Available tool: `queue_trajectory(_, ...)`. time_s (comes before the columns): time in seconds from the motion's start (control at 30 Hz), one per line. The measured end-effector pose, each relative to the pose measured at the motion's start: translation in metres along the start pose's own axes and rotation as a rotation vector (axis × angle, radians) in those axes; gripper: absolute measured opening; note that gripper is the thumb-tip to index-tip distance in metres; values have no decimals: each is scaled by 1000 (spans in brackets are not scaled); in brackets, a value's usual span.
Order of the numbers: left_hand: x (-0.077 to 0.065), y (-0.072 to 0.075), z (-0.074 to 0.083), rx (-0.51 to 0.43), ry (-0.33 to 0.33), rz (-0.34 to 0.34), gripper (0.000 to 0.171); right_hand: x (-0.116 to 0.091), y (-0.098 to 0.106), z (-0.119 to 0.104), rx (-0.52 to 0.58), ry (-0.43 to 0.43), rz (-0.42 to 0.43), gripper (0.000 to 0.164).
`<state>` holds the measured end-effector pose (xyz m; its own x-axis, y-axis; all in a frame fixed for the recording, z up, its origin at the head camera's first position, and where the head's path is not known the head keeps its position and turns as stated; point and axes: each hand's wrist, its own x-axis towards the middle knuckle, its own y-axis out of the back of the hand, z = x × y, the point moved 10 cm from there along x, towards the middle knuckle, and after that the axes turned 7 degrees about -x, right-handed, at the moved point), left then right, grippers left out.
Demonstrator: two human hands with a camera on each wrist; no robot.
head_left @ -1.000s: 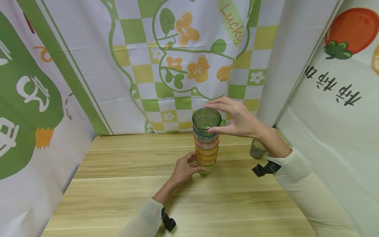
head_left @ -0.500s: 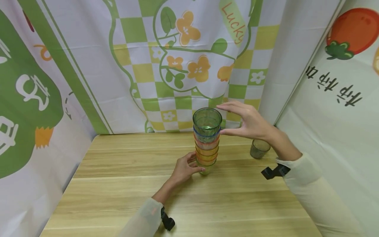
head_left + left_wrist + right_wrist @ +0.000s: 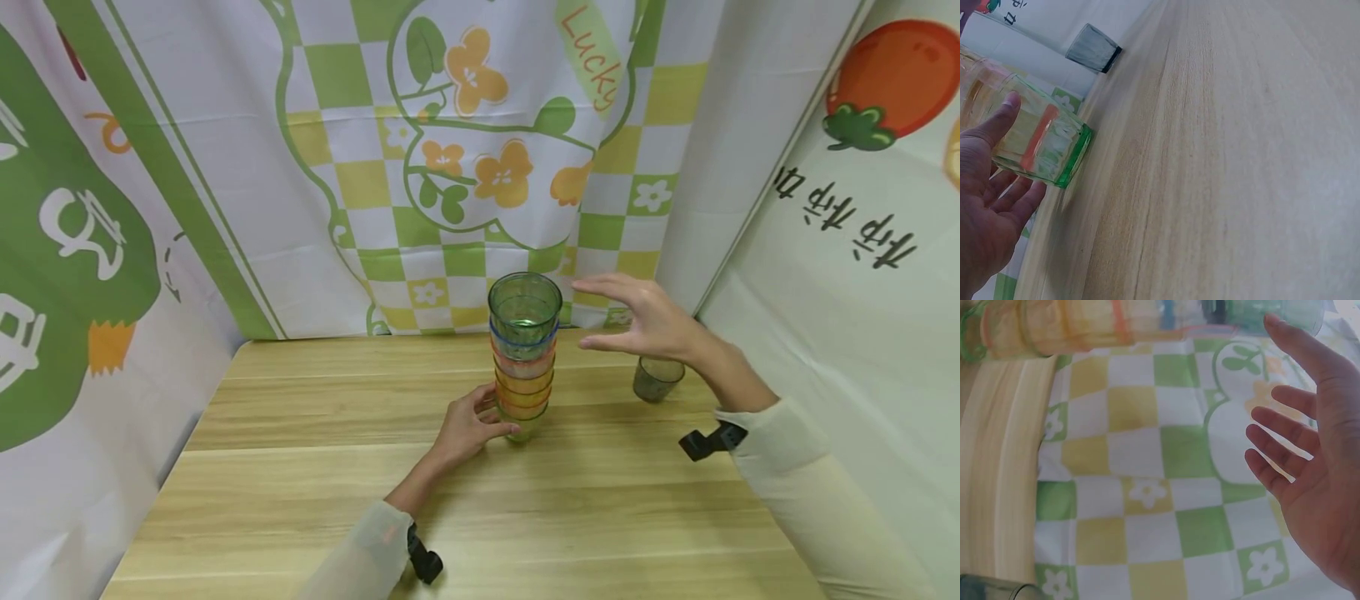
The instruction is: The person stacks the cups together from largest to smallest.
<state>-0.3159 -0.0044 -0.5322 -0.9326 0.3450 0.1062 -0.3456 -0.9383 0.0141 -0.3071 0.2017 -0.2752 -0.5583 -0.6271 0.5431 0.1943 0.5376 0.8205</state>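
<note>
A tall stack of nested clear coloured cups [image 3: 524, 367] stands upright on the table, with a dark green cup [image 3: 525, 310] on top and blue, red and orange rims below. My left hand [image 3: 467, 432] holds the light green bottom cup [image 3: 1054, 140], thumb on the near side and fingers curled behind it. To the right of the stack's top, my right hand [image 3: 654, 321] hangs in the air. Its thumb and fingers are spread apart, and nothing lies between them. In the right wrist view, the stack [image 3: 1085, 328] passes behind the thumb.
A single grey cup [image 3: 658, 380] stands on the wooden table [image 3: 315, 467] toward the right back, below my right hand. Behind the table hangs a checked green and yellow cloth [image 3: 420, 225]. A white printed sheet [image 3: 840, 333] borders the right side.
My right hand has come off the top cup and moved right and slightly down, away from the stack. The left hand and the stack stay in place.
</note>
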Motion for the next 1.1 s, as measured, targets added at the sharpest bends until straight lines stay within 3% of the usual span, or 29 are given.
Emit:
queue_trajectory(0.93,-1,-2,2,1,-27,-24,81,-78,-36,82,-60,-227,-228,75)
queue_trajectory(1.1,-2,-1,2,-10,-22,-17,80,-91,-41,97,-50,-299,-266,80)
